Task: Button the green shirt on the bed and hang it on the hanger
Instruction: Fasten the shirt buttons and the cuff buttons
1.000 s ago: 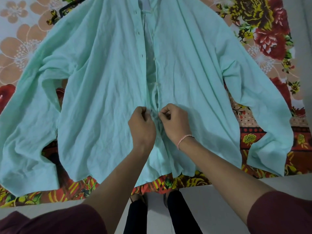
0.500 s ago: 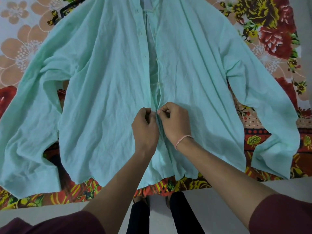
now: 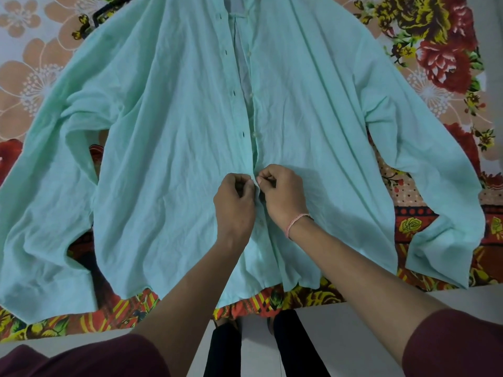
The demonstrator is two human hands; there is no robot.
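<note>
A pale green shirt (image 3: 168, 164) lies spread flat, front up, on a floral bedspread (image 3: 446, 58), collar far and hem near. At its centre opening, the left hand (image 3: 235, 204) and right hand (image 3: 284, 195) nearly touch, each pinching a placket edge around a lower button. The thin, wrinkled cloth looks light, limp and prone to shifting; gripping the firmer placket edges beside each buttonhole seems best.

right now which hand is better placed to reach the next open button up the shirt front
Right hand: the next white button on the pale green cotton shirt sits on its side of the opening; the left hand faces the buttonholes.
</note>
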